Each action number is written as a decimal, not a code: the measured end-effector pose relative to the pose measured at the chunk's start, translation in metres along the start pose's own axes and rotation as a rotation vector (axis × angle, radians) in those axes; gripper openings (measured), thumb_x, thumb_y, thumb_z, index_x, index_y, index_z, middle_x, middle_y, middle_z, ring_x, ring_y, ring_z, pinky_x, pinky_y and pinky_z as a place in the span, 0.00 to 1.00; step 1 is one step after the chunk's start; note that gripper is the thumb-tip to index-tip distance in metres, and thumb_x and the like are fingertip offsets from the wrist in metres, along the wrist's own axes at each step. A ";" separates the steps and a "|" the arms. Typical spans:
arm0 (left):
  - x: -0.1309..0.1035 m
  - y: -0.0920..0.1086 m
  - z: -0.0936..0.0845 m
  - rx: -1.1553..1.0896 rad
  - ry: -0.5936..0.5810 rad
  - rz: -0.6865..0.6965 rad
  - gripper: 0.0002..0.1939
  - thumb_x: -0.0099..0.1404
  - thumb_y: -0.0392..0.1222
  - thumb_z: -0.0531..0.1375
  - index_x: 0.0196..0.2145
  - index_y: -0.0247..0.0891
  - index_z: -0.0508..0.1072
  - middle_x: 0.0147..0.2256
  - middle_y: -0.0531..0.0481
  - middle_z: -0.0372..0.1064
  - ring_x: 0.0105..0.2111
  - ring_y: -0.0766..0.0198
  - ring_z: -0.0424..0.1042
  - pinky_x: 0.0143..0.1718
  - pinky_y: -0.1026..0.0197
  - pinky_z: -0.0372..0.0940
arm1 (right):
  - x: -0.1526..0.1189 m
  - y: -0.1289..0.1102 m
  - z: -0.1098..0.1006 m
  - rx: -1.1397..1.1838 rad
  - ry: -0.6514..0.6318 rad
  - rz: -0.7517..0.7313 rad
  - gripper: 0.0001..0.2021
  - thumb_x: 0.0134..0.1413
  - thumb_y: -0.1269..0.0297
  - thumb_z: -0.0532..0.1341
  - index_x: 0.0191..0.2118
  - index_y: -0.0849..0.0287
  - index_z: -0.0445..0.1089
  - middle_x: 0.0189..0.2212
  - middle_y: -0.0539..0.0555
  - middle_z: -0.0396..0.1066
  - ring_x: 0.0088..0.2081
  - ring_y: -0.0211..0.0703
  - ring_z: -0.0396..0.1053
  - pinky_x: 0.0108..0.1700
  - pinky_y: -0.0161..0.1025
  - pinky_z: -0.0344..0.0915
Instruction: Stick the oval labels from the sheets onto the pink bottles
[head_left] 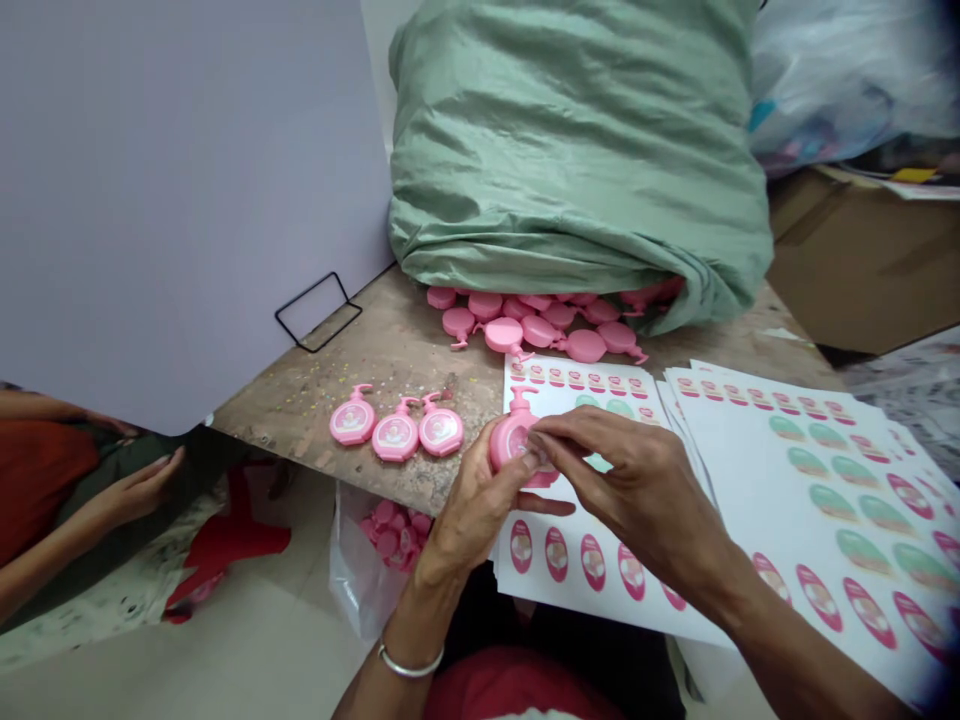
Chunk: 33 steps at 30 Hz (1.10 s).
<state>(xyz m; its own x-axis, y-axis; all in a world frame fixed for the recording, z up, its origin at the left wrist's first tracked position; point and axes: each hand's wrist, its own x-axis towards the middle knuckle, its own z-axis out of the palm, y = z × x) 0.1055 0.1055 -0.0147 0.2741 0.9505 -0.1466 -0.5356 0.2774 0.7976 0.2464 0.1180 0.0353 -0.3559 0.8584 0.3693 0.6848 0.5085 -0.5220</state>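
My left hand (480, 505) is wrapped round a pink toy pump bottle (519, 425), its pump pointing away from me. The fingers of my right hand (637, 480) are pinched together at the bottle's front face, on the edge of a round sticker (517, 440) that they partly cover. Under both hands lies a printed sticker sheet (536, 590) with rows of pink and green stickers. To the left, three pink pump bottles with round labels, one of them the middle bottle (395, 435), lie on the wooden table (300, 400).
A green cloth sack (577, 150) spills several unlabelled pink bottles (504, 335) at the back. More sticker sheets (742, 460) are stacked at right. A plastic bag (352, 580) of pink pieces hangs below the table edge. Another person's hand (146, 490) is at far left, beside a pale panel (187, 200).
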 end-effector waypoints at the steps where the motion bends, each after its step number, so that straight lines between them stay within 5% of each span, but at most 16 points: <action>1: 0.000 0.001 0.000 -0.004 -0.003 -0.004 0.17 0.61 0.39 0.62 0.49 0.37 0.68 0.47 0.44 0.69 0.48 0.50 0.70 0.38 0.53 0.75 | -0.001 0.001 -0.001 -0.061 0.042 -0.003 0.08 0.60 0.66 0.58 0.40 0.56 0.75 0.37 0.54 0.77 0.36 0.43 0.74 0.39 0.40 0.68; 6: -0.004 0.003 -0.006 -0.065 0.050 -0.042 0.17 0.62 0.40 0.61 0.48 0.36 0.66 0.43 0.43 0.71 0.47 0.46 0.73 0.37 0.51 0.75 | 0.000 0.024 -0.025 -0.195 0.379 0.174 0.18 0.60 0.58 0.58 0.54 0.54 0.70 0.49 0.59 0.73 0.48 0.53 0.71 0.47 0.47 0.67; 9: -0.006 0.001 -0.008 -0.108 0.059 -0.074 0.18 0.61 0.39 0.62 0.48 0.35 0.66 0.43 0.41 0.71 0.47 0.46 0.73 0.39 0.50 0.74 | -0.005 0.036 -0.022 0.168 0.225 0.317 0.21 0.59 0.53 0.58 0.56 0.53 0.67 0.44 0.57 0.75 0.45 0.49 0.73 0.46 0.46 0.69; 12: -0.006 -0.001 -0.006 -0.130 0.046 -0.095 0.19 0.60 0.38 0.63 0.48 0.36 0.66 0.41 0.43 0.73 0.44 0.50 0.74 0.42 0.50 0.73 | -0.011 0.033 0.006 0.481 -0.021 0.388 0.30 0.52 0.49 0.63 0.58 0.55 0.63 0.53 0.60 0.70 0.49 0.50 0.71 0.47 0.47 0.70; 14: -0.006 0.001 -0.006 -0.124 0.050 -0.091 0.18 0.60 0.37 0.63 0.47 0.36 0.68 0.39 0.45 0.74 0.43 0.53 0.75 0.44 0.50 0.72 | -0.013 0.025 0.027 0.568 -0.077 0.441 0.36 0.45 0.49 0.68 0.59 0.57 0.62 0.55 0.61 0.67 0.51 0.50 0.69 0.48 0.46 0.70; 19: -0.010 0.007 -0.015 -0.135 -0.019 -0.071 0.17 0.58 0.33 0.62 0.47 0.36 0.71 0.41 0.46 0.74 0.43 0.55 0.74 0.49 0.48 0.69 | -0.007 0.012 0.051 0.708 -0.039 0.464 0.22 0.52 0.50 0.64 0.49 0.58 0.71 0.38 0.54 0.75 0.36 0.42 0.72 0.38 0.38 0.70; 24: -0.013 0.005 -0.020 -0.228 0.010 -0.067 0.22 0.56 0.29 0.62 0.49 0.37 0.71 0.38 0.49 0.73 0.39 0.60 0.73 0.51 0.44 0.67 | 0.000 0.017 0.050 0.693 0.010 0.426 0.18 0.60 0.51 0.57 0.42 0.60 0.75 0.34 0.54 0.74 0.36 0.43 0.71 0.40 0.38 0.68; 28: -0.012 0.005 -0.020 -0.292 0.036 -0.082 0.21 0.55 0.28 0.62 0.47 0.36 0.72 0.35 0.51 0.72 0.34 0.65 0.71 0.51 0.42 0.66 | 0.000 0.023 0.050 0.859 -0.086 0.481 0.24 0.61 0.46 0.52 0.48 0.61 0.72 0.40 0.57 0.75 0.38 0.45 0.73 0.42 0.42 0.70; 31: -0.010 0.006 -0.020 -0.272 0.010 -0.080 0.23 0.54 0.28 0.62 0.48 0.35 0.71 0.38 0.48 0.74 0.39 0.60 0.73 0.52 0.43 0.65 | -0.003 0.021 0.055 0.731 -0.050 0.441 0.27 0.53 0.45 0.60 0.53 0.58 0.68 0.49 0.58 0.72 0.46 0.48 0.71 0.47 0.41 0.68; 33: -0.009 0.005 -0.020 -0.248 -0.006 -0.082 0.24 0.53 0.28 0.62 0.49 0.35 0.71 0.39 0.46 0.74 0.42 0.56 0.73 0.53 0.44 0.64 | -0.004 0.019 0.060 0.660 -0.051 0.422 0.29 0.49 0.47 0.65 0.53 0.58 0.67 0.47 0.57 0.73 0.44 0.47 0.71 0.46 0.40 0.68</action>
<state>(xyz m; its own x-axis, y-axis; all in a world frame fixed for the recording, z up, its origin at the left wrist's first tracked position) 0.0840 0.1013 -0.0209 0.3284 0.9230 -0.2008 -0.6908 0.3797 0.6153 0.2226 0.1285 -0.0226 -0.1899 0.9818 0.0107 0.2552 0.0598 -0.9650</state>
